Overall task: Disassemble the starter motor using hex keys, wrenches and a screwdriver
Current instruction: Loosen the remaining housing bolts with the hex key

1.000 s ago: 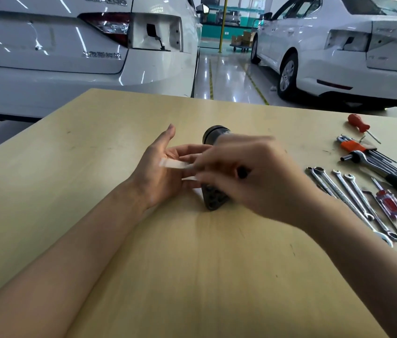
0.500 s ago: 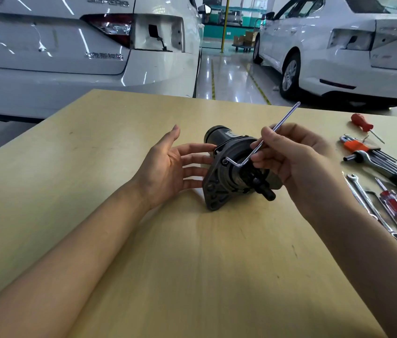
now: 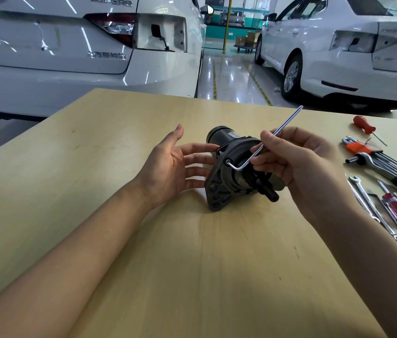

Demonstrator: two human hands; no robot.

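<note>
We are at the first fastener: the starter motor (image 3: 237,169) lies on its side mid-table (image 3: 119,240), and the hex key (image 3: 263,147) has its short end seated in a flange bolt. Our right hand (image 3: 297,167) has its grip clamped on the long arm; our left hand (image 3: 175,167) – fingers spread, grip apart – touches the housing. Next, we judge, brace the body firmly, then turn – keeping the key square.

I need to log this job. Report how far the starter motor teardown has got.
Done: nothing looks removed; the motor lies whole on the table, with no loose parts visible.
In hand: the right hand holds a hex key, its short end at a bolt on the front flange. The left hand is open beside the motor.
Left: apparently everything; the wrenches and screwdriver lie aside.
</note>
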